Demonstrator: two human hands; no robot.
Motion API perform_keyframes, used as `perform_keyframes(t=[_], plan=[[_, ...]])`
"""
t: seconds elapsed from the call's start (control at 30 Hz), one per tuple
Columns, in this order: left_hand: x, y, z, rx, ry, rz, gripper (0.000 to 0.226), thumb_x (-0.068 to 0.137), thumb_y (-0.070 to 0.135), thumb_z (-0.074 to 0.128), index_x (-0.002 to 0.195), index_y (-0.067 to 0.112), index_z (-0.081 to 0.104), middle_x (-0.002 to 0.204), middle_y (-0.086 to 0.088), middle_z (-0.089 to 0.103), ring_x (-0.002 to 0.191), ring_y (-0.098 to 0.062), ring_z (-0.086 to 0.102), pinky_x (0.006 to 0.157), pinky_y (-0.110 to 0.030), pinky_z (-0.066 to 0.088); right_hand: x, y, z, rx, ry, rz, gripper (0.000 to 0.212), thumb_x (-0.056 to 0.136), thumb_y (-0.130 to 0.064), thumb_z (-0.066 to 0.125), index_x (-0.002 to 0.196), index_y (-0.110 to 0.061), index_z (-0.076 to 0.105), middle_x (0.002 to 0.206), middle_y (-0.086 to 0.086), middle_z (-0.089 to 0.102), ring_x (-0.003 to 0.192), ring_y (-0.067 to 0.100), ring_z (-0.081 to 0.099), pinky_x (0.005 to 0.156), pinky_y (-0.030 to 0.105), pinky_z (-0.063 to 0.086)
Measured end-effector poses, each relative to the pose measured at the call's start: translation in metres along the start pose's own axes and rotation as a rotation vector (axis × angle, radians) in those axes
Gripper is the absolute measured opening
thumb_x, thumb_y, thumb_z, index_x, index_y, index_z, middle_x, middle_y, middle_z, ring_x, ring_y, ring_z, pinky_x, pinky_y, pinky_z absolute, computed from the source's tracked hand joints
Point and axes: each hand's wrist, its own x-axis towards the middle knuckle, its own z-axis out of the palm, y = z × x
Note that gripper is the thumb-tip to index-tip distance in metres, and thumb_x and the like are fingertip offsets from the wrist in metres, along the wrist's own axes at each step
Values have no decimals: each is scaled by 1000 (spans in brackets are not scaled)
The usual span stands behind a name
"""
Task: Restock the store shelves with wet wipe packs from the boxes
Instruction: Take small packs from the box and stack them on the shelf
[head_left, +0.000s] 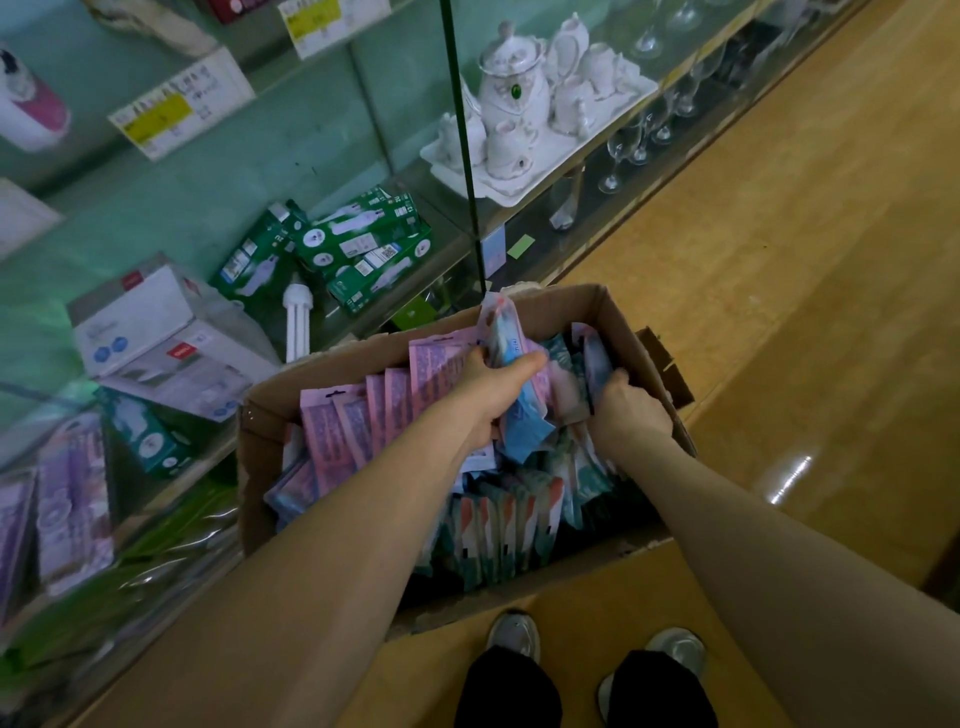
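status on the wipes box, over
Left hand grips a stack in the box. Right hand grips a pack beside it. Nothing in the way.

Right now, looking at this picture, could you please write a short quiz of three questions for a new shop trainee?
1. True or false: the left hand grips a bundle of pink and blue wet wipe packs over the open brown cardboard box.
2. Beyond the box, behind glass, stands: A) a white porcelain tea set B) red plastic buckets C) stacked books
3. Fill in: the rectangular light bulb cartons left of the tea set are ____ in colour.
Key: 1 true; 2 A; 3 green.
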Motion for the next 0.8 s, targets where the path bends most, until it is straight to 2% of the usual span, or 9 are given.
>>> perform_keyframes(t=[0.07,0.13,0.27,0.4,0.47,0.57,0.63,0.7,0.8], plan=[[0,1,0,7,-4,-10,68,81,43,72,137,20,42,120,-11,64,97,-28,66,68,-37,57,-2,0,-1,14,13,5,28,96,-14,49,122,-3,49,118,16,62,108,34,60,83,39,48],[-2,3,-1,17,-6,-20,69,81,42,72,138,19,40,120,-12,63,97,-28,66,68,-38,57,-7,0,-7,42,37,-4,19,96,-17,51,110,-5,56,110,14,64,103,33,62,79,37,48],[-13,13,-5,4,10,-14,69,81,39,74,138,15,42,118,-14,63,94,-27,66,60,-32,55,-22,4,-35,129,49,-17,20,94,-30,54,94,-10,53,86,7,60,78,27,59,62,31,44],[-40,44,-2,27,2,30,62,81,39,75,127,16,41,121,-11,61,98,-28,66,67,-35,55,-46,2,-78,174,107,-64,15,93,-26,53,91,-12,50,76,3,53,57,13,46,45,25,31],[-60,68,4,30,-34,59,68,79,40,76,133,17,41,120,-11,61,95,-28,66,62,-36,56,-59,1,-104,185,120,-78,13,93,-23,52,95,-10,52,80,4,54,57,13,46,45,25,33],[-91,107,21,43,-102,134,90,63,48,81,138,19,40,117,-12,64,95,-30,67,69,-46,58,-80,8,-145,252,146,-111,17,93,-24,51,102,-11,56,92,7,62,72,21,59,55,29,49],[-110,133,36,51,-135,174,99,53,49,82,138,19,41,115,-15,65,93,-32,68,71,-51,57,-95,17,-175,252,220,-115,21,93,-28,51,103,-10,58,90,7,61,73,22,59,53,28,48],[-136,161,55,61,-167,220,91,62,46,83,137,13,43,115,-17,64,87,-30,68,62,-42,57,-111,30,-205,227,310,-95,26,94,-32,49,99,-8,58,86,8,60,68,24,56,50,27,41],[-179,200,90,187,-247,295,64,83,41,72,133,10,46,112,-13,65,76,-22,65,53,-32,51,-136,57,-254,218,413,-52,24,92,-29,49,91,-7,57,77,7,57,68,27,55,49,27,38]])
